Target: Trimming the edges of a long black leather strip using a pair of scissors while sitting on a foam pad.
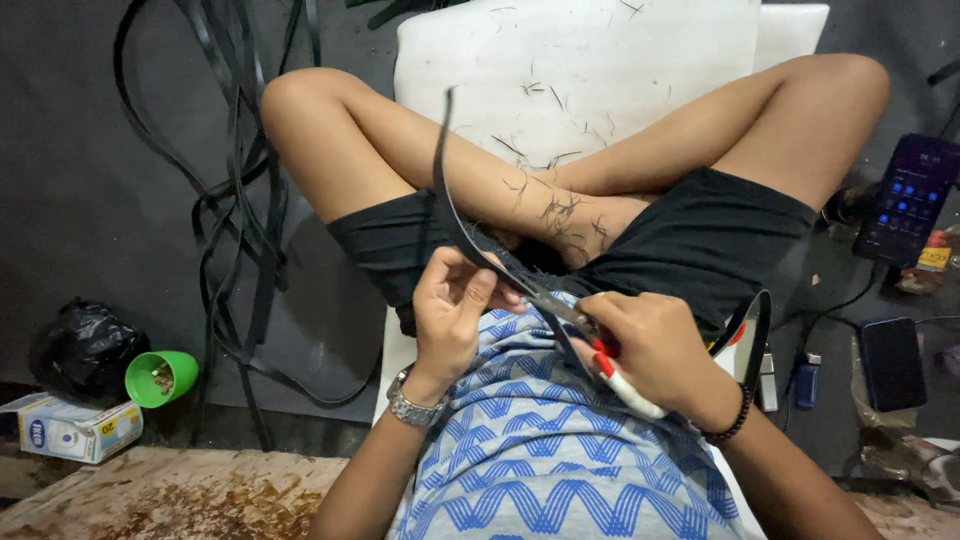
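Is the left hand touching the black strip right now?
Touching. The head view shows the left hand pinching the black strip between thumb and fingers.

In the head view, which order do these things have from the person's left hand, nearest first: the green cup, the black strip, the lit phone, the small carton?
From the left hand:
1. Black strip: pinched in its fingers, rising over the lap.
2. Green cup: on the floor, far left.
3. Small carton: beyond the cup, at the left edge.
4. Lit phone: far right, on the floor.
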